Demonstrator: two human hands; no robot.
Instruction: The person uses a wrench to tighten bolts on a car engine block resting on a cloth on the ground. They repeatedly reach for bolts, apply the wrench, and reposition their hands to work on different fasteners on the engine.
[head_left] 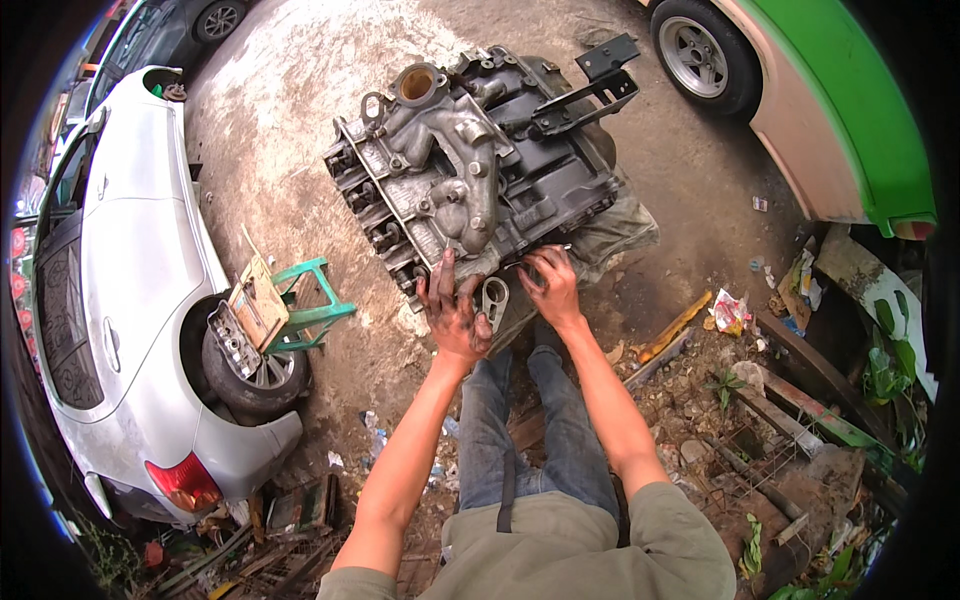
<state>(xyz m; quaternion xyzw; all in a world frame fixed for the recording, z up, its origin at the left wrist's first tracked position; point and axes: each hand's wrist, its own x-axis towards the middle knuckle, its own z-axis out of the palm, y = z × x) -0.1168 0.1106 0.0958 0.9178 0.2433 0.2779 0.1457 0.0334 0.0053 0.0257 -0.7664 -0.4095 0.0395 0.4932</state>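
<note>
A grimy metal engine [478, 175] with a curved cast manifold and a black bracket rests on a dirty cloth [630, 232]. My left hand [455, 310] lies against its near edge, fingers stretched apart and blackened with grease. Just right of it, a metal loop bracket [494, 308] juts from the lower edge. My right hand [550, 283] is pinched at that same edge around a small, thin metal item, too small to make out.
A silver car [140, 250] stands left; a green stool [315, 300] with a board and metal part [232, 340] sits beside a tyre. A green-and-cream vehicle [830, 110] is at upper right. Scrap wood [820, 370] and rubbish lie lower right.
</note>
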